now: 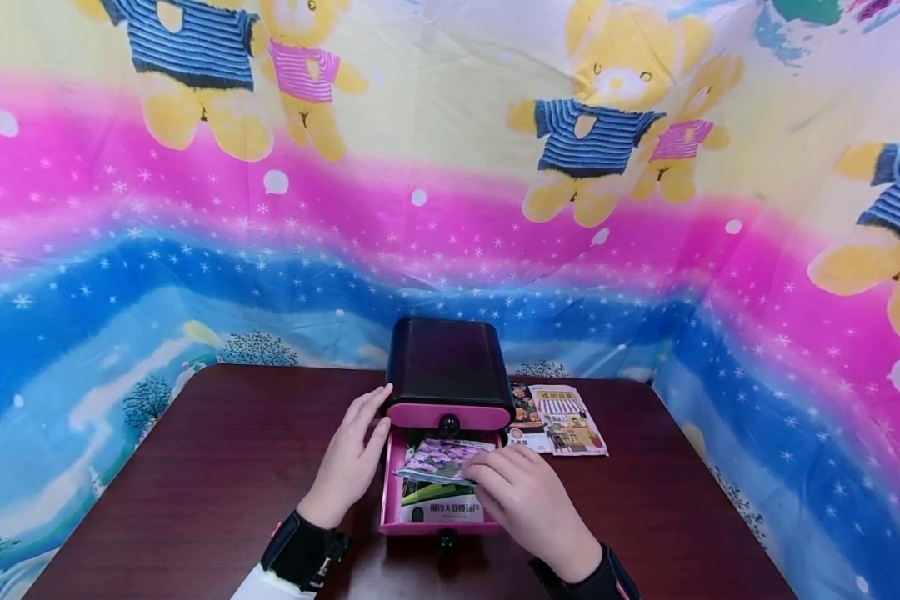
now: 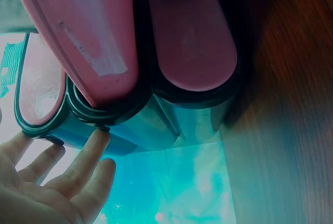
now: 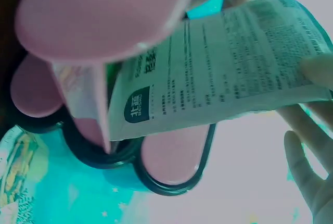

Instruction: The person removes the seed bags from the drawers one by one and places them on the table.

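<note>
A black drawer cabinet (image 1: 446,358) with pink drawer fronts stands on the table, one drawer (image 1: 392,496) pulled out toward me. My left hand (image 1: 348,471) lies along the cabinet's left side; in the left wrist view its extended fingertips (image 2: 99,139) are right at the black casing. My right hand (image 1: 528,504) pinches a seed packet (image 1: 438,457) with purple flowers between thumb and fingers, tilted over the open drawer. The packet's printed back (image 3: 218,73) shows in the right wrist view, its far end at the drawer. Beneath it, a green-and-white packet (image 1: 446,508) lies in the drawer.
Right of the cabinet, a striped-top packet (image 1: 570,421) lies on the dark wooden table (image 1: 217,475) beside a dark packet (image 1: 525,408) with a food picture. Round black knobs (image 1: 447,426) stick out from the drawer fronts. A bear-printed cloth (image 1: 420,250) hangs behind the table.
</note>
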Demonstrator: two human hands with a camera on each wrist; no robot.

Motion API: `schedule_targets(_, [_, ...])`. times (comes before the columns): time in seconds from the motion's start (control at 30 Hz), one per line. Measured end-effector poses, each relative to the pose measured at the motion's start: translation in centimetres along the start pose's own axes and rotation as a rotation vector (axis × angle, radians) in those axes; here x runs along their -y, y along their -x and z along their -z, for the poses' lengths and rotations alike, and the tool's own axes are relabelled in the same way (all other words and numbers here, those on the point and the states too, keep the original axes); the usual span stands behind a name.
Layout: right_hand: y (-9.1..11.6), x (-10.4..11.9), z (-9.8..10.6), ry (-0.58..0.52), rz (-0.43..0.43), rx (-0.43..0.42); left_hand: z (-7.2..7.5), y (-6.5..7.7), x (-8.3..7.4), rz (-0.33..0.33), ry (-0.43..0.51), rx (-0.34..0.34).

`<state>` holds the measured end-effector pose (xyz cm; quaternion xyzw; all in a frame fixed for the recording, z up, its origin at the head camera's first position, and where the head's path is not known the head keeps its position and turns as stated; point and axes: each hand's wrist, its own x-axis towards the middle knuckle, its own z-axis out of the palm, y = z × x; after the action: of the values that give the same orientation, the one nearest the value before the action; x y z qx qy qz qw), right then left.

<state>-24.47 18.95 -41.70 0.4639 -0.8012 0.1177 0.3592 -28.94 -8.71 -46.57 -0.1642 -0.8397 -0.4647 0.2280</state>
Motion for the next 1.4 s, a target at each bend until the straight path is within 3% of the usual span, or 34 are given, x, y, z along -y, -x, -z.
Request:
schedule_targets(0.17, [-0.5,0.2,1.1,-0.004,0.034,-0.177,0.0,0.0,0.1,0.006,0.002,0.007])
schedule_targets(0.5, [-0.8,-1.1,4.0,0.018,-0.044,-0.39,-0.1,0.0,0.0,0.005,-0.003,0.006])
schedule_targets(0.77, [-0.7,-2.8,5.6,0.156,-0.226,-0.688,-0.1,0.0,0.1,0.015,-0.006,0.012])
schedule_targets(0.9, [0.1,-4.5,6.2,0.231,-0.328,-0.765,-0.2,0.0,0.1,0.022,-0.004,0.014])
schedule_targets(1.07, [2.1,-7.0,7.4,0.297,-0.505,-0.728,-0.2,0.0,0.1,0.023,-0.003,0.015])
schedule_targets(1.23, [4.2,-8.4,8.8,0.333,-0.707,-0.579,-0.2,0.0,0.1,0.027,0.0,0.017])
schedule_targets(1.4, [5.7,-9.4,9.5,0.372,-0.837,-0.477,-0.2,-0.1,0.0,0.031,0.002,0.016])
